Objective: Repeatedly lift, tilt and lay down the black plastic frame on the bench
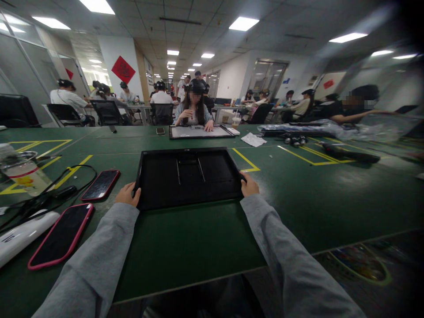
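A black monitor casing (159,181), shallow and rectangular with raised edges, lies across the green table in front of me. Two thin metal-looking strips run down from its upper middle. My left hand (128,194) grips the left edge near the lower corner, fingers wrapped round it. On the opposite side, my right hand (250,185) is closed on the right edge. Parts of the fingers of both hands are hidden by the rim.
Left of the casing lie two red-edged phones (101,184), black cables, a white device (26,236) and a plastic bottle (24,172). Across the table a person works at another panel (202,131). Crumpled tissue (253,140) and plastic wrapping (298,127) lie to the right.
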`<state>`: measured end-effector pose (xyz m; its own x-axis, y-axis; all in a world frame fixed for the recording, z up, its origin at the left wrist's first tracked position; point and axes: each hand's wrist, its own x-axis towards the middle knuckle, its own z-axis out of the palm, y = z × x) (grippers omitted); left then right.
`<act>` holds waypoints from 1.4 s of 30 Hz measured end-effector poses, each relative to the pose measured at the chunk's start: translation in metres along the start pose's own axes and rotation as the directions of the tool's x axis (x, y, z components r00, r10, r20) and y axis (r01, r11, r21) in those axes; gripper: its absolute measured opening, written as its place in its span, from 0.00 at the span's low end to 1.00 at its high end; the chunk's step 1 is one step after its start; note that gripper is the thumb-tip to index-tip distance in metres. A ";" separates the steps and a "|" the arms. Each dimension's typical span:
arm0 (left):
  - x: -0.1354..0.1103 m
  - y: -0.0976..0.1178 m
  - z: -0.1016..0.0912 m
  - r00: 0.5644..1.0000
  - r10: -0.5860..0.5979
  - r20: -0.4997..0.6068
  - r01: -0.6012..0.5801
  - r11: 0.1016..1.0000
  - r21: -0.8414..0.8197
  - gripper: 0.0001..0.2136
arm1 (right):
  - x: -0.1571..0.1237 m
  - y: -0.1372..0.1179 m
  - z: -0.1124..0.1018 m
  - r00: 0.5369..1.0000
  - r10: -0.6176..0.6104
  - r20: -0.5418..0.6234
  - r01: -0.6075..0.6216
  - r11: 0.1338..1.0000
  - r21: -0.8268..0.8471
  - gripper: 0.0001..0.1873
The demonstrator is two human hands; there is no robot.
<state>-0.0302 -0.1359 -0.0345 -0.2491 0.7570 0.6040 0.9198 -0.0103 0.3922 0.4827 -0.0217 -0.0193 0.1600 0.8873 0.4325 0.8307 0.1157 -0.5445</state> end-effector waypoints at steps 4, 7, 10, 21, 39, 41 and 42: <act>0.000 0.001 -0.001 1.000 0.000 0.003 0.000 1.000 -0.003 0.18 | 0.002 0.003 0.002 1.000 -0.001 0.012 0.002 1.000 -0.026 0.27; 0.000 0.000 -0.001 1.000 -0.010 0.019 0.010 1.000 0.003 0.19 | 0.002 0.004 0.002 1.000 0.003 0.008 -0.003 1.000 -0.028 0.27; 0.000 0.000 -0.001 0.999 -0.019 0.042 0.018 1.000 0.011 0.19 | 0.002 0.005 0.003 1.000 -0.006 0.006 0.006 1.000 -0.023 0.27; 0.001 -0.001 -0.001 0.999 -0.009 0.030 0.009 1.000 0.013 0.19 | 0.002 0.004 0.003 1.000 -0.008 0.005 0.008 1.000 0.000 0.27; 0.002 -0.010 0.004 0.996 -0.022 0.092 0.017 0.998 0.059 0.22 | 0.001 0.000 0.000 0.996 0.049 0.076 -0.046 0.998 -0.040 0.27; 0.002 -0.009 0.003 0.995 -0.029 0.094 0.023 0.998 0.066 0.22 | 0.002 0.000 0.001 0.996 0.050 0.077 -0.048 0.998 -0.039 0.27; 0.002 -0.008 0.002 0.995 -0.033 0.095 0.026 0.997 0.069 0.22 | 0.002 0.001 0.001 0.996 0.050 0.077 -0.047 0.998 -0.039 0.27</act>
<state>-0.0377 -0.1329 -0.0380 -0.2494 0.8156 0.5221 0.9316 0.0547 0.3595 0.4831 -0.0196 -0.0197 0.1595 0.9239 0.3479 0.8422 0.0565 -0.5362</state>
